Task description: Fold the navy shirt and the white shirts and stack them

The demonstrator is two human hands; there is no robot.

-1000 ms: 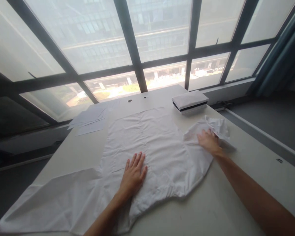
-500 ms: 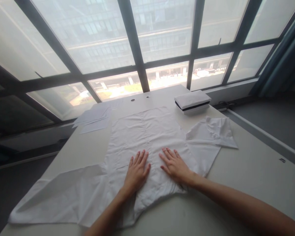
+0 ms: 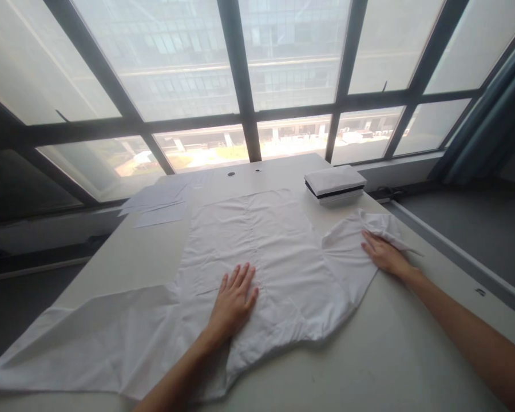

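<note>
A white long-sleeved shirt (image 3: 278, 246) lies spread on the white table, a puckered seam running down its middle. My left hand (image 3: 234, 300) rests flat on the shirt just left of that seam, fingers outstretched. Over at the right, my right hand (image 3: 384, 254) grips the bunched right sleeve (image 3: 347, 237), whose end is folded and creased about the fingers; some fingertips are hidden in the cloth. The left sleeve (image 3: 94, 337) stretches out toward the table's left edge.
Toward the back right of the white table (image 3: 326, 372) is a folded white and black stack (image 3: 335, 182). Sheets of paper (image 3: 161, 200) lie at the back left. Large windows (image 3: 292, 57) stand behind the table, and a blue-grey curtain (image 3: 476, 120) hangs at the right.
My right hand has left the shirt's middle and moved right to the sleeve, taking hold of it and shifting its end. My left hand stays flat in almost the same place.
</note>
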